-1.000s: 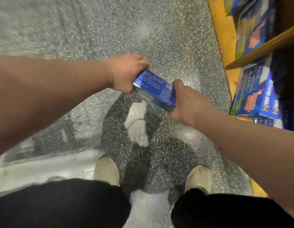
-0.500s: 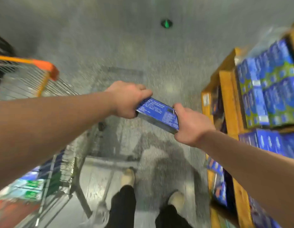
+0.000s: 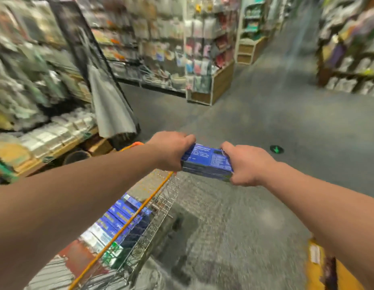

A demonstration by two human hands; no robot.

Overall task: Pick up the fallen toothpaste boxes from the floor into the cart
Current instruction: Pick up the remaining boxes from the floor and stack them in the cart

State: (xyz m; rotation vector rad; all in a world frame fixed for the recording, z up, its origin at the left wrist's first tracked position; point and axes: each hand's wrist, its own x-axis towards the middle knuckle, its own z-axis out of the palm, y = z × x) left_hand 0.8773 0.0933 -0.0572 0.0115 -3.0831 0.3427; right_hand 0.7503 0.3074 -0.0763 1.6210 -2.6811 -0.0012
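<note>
I hold a small stack of blue toothpaste boxes [image 3: 207, 162] level in front of me, one end in each hand. My left hand [image 3: 171, 149] grips the left end and my right hand [image 3: 246, 164] grips the right end. The stack hangs just past the right rim of the wire cart [image 3: 158, 197], which has an orange-trimmed edge. Inside the cart lie several more blue toothpaste boxes [image 3: 121, 218] in a row, partly hidden by my left forearm.
Stocked shelves [image 3: 35, 91] line the left side, with a grey folded cover [image 3: 110, 109] leaning there. A wooden display stand [image 3: 209, 80] sits ahead. A green floor marker [image 3: 276, 149] lies right of my hands. A yellow shelf edge [image 3: 328, 268] shows at lower right.
My view has risen from the floor to the aisle. Both hands carried the boxes up and left, from over the floor to beside the cart's rim.
</note>
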